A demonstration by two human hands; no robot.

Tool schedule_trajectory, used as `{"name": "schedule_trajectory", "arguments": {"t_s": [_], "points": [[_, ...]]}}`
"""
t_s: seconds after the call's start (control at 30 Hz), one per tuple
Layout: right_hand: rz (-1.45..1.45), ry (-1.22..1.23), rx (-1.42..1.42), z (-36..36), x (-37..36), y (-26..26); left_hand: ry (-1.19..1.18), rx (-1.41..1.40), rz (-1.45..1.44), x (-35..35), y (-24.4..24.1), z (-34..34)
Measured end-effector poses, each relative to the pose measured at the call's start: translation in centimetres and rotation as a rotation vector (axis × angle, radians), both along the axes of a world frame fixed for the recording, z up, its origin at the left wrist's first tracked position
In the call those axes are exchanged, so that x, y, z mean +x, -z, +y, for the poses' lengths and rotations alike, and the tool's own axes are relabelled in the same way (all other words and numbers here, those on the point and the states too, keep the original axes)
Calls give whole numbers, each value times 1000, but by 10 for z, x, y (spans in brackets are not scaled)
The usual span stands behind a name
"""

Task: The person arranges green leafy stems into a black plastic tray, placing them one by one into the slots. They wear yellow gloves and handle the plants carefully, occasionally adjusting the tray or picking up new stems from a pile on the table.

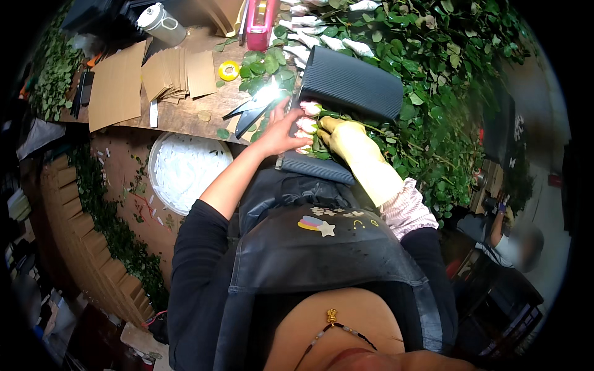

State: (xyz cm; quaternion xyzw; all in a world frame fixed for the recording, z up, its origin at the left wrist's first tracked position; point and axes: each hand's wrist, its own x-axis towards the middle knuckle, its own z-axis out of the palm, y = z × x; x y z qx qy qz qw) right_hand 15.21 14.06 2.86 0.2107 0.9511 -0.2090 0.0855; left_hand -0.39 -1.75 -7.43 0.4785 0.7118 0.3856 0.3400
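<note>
Several pale pink roses point(306, 124) lie with their heads to the left between the raised sides of a dark ribbed holder point(352, 83). My bare left hand point(280, 132) is spread beside the heads, its thumb against the lower ones. On my right hand point(341, 137) is a yellow rubber glove, its fingers curled over the stems just behind the blooms. The glove hides part of the stems; leafy lengths run out to the right. Left of my left hand lie dark-handled scissors point(250, 113), their upper part lost in bright glare.
Cut cardboard sheets point(164, 74), a yellow tape roll point(229, 70), a pink tape dispenser point(260, 23) and a bottle point(161, 24) stand on the wooden table. White-netted blooms point(334, 42) and foliage point(445, 92) crowd the right. Below is a tub of white pieces point(188, 171). Another person point(503, 241) is far right.
</note>
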Motion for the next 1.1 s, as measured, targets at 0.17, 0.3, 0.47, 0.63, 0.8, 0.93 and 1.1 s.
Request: {"name": "schedule_trajectory", "arguments": {"t_s": [0.17,0.3,0.47,0.63,0.8,0.93,1.1], "points": [[-4,-23,20,1,-3,0,-14,-3,-1,2,4,-1],[-74,-60,24,1,-4,6,-3,-28,-20,2,3,1],[-7,-93,56,3,1,12,-125,-113,-33,13,-12,18],[-159,123,228,-12,12,-15,-214,-34,33,17,-4,14],[-238,83,253,10,1,2,-217,-11,21,15,-6,15],[-130,-23,171,18,-9,7,-256,-1,22,19,-3,16],[-57,-27,162,19,1,-2,-309,-4,23,23,3,17]]}}
